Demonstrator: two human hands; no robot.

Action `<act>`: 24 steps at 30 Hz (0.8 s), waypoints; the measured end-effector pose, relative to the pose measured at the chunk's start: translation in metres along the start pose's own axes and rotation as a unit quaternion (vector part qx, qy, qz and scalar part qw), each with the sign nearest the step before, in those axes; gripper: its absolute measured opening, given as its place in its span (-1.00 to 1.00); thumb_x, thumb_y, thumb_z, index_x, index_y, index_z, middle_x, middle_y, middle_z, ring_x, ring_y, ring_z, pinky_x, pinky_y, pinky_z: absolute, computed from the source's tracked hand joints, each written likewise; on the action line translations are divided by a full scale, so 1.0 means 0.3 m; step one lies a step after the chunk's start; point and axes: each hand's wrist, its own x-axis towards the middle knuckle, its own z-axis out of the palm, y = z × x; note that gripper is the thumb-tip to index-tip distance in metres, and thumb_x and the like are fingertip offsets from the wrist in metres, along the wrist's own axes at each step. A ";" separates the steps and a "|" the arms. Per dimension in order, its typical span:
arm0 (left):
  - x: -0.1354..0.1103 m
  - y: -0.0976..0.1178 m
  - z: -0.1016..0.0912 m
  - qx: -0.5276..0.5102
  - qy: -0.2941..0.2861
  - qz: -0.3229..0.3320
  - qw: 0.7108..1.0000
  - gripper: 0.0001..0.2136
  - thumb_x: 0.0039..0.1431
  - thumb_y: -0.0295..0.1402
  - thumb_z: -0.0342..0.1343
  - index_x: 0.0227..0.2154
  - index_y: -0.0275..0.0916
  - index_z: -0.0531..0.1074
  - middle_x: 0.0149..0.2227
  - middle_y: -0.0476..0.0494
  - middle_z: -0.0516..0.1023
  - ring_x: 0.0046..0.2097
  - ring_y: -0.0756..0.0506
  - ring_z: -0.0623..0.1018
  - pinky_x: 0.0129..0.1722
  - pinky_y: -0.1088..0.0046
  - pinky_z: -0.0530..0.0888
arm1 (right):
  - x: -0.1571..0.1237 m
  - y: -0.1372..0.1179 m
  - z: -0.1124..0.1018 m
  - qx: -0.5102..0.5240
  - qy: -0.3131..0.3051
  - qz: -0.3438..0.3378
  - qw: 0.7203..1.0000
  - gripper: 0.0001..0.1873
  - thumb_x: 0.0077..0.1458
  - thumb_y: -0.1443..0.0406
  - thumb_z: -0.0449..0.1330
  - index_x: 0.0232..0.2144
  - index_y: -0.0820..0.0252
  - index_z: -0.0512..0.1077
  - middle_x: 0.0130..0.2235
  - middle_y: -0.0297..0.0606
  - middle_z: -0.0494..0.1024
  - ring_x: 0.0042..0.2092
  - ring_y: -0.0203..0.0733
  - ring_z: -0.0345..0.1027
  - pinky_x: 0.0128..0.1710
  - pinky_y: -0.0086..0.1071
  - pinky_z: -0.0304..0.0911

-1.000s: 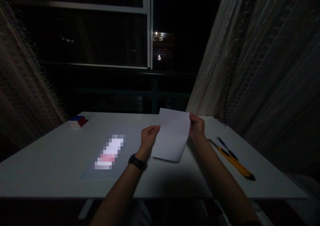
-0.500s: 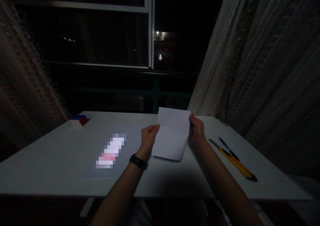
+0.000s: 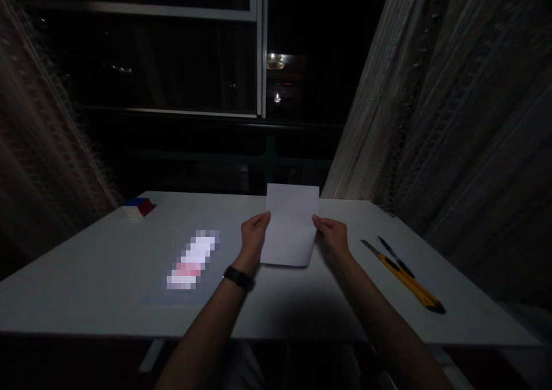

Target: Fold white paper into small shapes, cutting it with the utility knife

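A white sheet of paper (image 3: 290,224) with a faint crease across its middle is held upright above the white table (image 3: 95,263). My left hand (image 3: 253,236), with a dark watch on the wrist, pinches the sheet's left edge. My right hand (image 3: 331,236) pinches its right edge at about the same height. Both hands are closed on the paper near the crease.
A yellow utility knife (image 3: 409,283) and a dark pen (image 3: 394,256) lie on the table to the right. A blurred flat item (image 3: 192,259) lies to the left, and a red-and-blue block (image 3: 137,206) sits at the far left corner. Curtains hang on both sides of a dark window.
The sheet has turned from tilted to nearly square-on and shifted slightly left. My right hand slid from the top right corner down to the middle of the right edge.
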 end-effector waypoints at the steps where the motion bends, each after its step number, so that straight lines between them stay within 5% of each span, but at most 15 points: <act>1: 0.001 0.000 0.000 0.006 0.004 0.003 1.000 -0.67 -0.21 -0.16 0.28 -0.45 -0.35 0.55 -0.46 -0.10 0.55 -0.38 -0.05 0.46 -0.29 0.43 0.37 | -0.001 0.001 -0.001 0.001 -0.002 0.000 1.000 -0.59 -0.30 0.01 0.33 -0.70 0.28 0.45 -0.66 -0.35 0.39 -0.58 -0.32 0.17 -0.55 -0.42 0.09; 6: 0.006 0.003 -0.003 0.050 0.025 0.033 0.998 -0.65 -0.20 -0.14 0.26 -0.43 -0.35 0.56 -0.44 -0.12 0.56 -0.32 -0.08 0.48 -0.27 0.43 0.37 | -0.004 -0.002 -0.001 0.028 -0.024 0.027 0.999 -0.59 -0.30 0.02 0.34 -0.64 0.29 0.46 -0.61 -0.32 0.42 -0.54 -0.30 0.22 -0.51 -0.42 0.14; 20: -0.006 -0.002 0.004 0.063 -0.118 -0.042 0.990 -0.64 -0.29 -0.12 0.30 -0.53 -0.37 0.54 -0.56 -0.12 0.53 -0.50 -0.03 0.45 -0.48 0.47 0.36 | 0.059 -0.048 -0.042 0.125 0.087 -0.018 0.988 -0.65 -0.34 0.16 0.37 -0.79 0.21 0.31 -0.71 -0.49 0.24 -0.63 -0.41 0.06 -0.63 -0.47 -0.01; 24: -0.005 0.006 0.001 0.069 -0.080 -0.033 0.994 -0.67 -0.27 -0.14 0.30 -0.52 -0.36 0.55 -0.53 -0.12 0.54 -0.46 -0.04 0.46 -0.43 0.47 0.37 | 0.041 -0.052 -0.046 0.126 0.046 0.036 0.990 -0.69 -0.35 0.10 0.36 -0.67 0.23 0.44 -0.63 -0.41 0.40 -0.59 -0.36 0.18 -0.61 -0.46 0.09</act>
